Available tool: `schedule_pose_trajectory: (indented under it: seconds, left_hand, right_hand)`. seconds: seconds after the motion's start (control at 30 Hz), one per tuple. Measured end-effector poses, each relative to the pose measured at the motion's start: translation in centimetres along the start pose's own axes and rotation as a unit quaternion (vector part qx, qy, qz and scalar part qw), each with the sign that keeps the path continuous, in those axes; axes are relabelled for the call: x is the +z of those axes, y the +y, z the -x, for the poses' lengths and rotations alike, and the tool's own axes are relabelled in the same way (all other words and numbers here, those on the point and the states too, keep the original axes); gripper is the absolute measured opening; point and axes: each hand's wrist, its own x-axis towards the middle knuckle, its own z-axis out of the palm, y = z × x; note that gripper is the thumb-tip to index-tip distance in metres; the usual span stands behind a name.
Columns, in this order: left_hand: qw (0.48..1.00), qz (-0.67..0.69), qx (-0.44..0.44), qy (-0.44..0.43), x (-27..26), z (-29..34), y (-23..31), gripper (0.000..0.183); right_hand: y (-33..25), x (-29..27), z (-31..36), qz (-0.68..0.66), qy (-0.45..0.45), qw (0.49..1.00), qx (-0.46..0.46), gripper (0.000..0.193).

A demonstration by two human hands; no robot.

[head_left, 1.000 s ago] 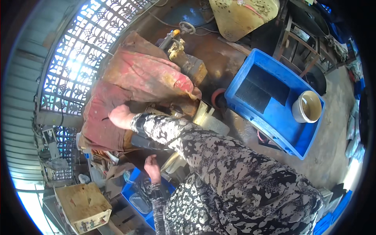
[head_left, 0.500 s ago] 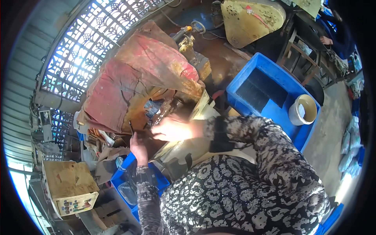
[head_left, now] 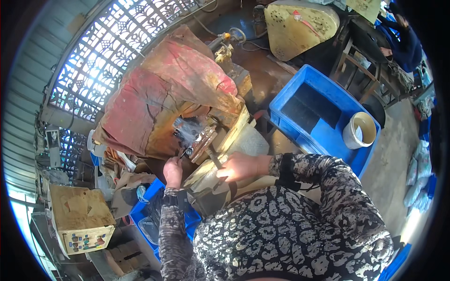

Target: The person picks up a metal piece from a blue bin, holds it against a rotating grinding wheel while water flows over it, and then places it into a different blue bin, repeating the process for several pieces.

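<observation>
Red cloth (head_left: 136,105): draped over the machine, as half a second ago.
Right hand (head_left: 241,166): drawn back from the machine's opening since then; fingers curled at the bar's near end, firmness of grip unclear.
Left hand (head_left: 173,172): moved rightward; fingers pinching the rod.
Bar (head_left: 213,158): slanting across the pale ledge (head_left: 229,138).
Thin dark rod (head_left: 183,153): tilted toward the opening.
</observation>
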Motion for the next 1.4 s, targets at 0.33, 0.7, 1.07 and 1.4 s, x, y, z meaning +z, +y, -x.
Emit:
schedule_pose_trajectory:
  seconds: [0.33,0.7,1.07,1.4]
  left_hand:
    - [0.988,-0.089,0.029,-0.119,4.6,-2.0,-1.9,0.016]
    - [0.978,-0.117,0.020,-0.171,4.8,-3.0,-1.2,0.027]
    - [0.978,-0.046,-0.061,-0.195,6.8,-3.8,-1.8,0.024]
    - [0.984,-0.036,0.060,-0.161,4.1,-3.2,-2.5,0.014]
  right_hand:
    - [0.8,-0.7,-1.7,-0.290,-0.034,0.939,0.181,0.033]
    - [5.8,1.0,-6.9,-0.504,0.139,0.781,0.341,0.017]
    - [5.9,1.7,-9.3,-0.489,0.138,0.765,0.396,0.010]
    - [7.7,1.7,-10.9,-0.436,0.152,0.771,0.438,0.015]
